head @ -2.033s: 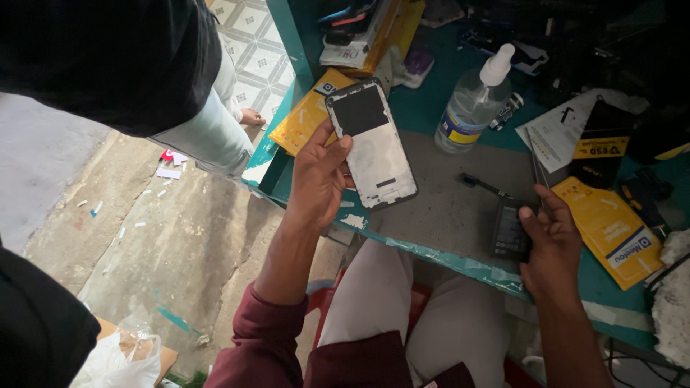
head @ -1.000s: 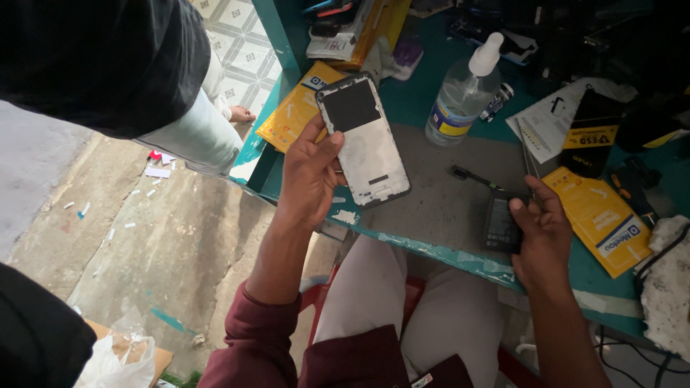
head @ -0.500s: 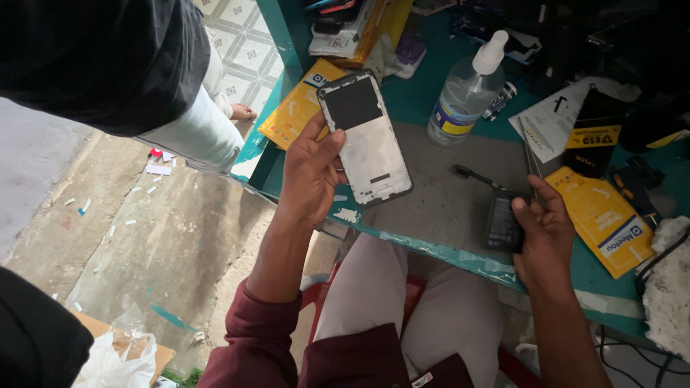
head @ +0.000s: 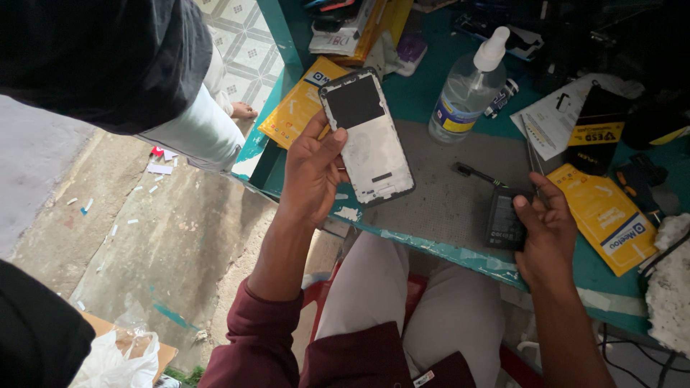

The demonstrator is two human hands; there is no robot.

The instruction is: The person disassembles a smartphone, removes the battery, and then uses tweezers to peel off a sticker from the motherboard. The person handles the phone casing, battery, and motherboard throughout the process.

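Above teal bench (head: pixel 431 248): left grip (head: pixel 313 169) still on phone frame (head: pixel 366 136) (unmoved), right grip (head: pixel 550 230) on battery (head: pixel 505 219).

The person wears dark maroon sleeves pushed up the forearms and pale, off-white trousers.

Left hand (head: pixel 313 172) raised, fingers curled in grip; right hand (head: pixel 548 233) lower, fingers pinched.
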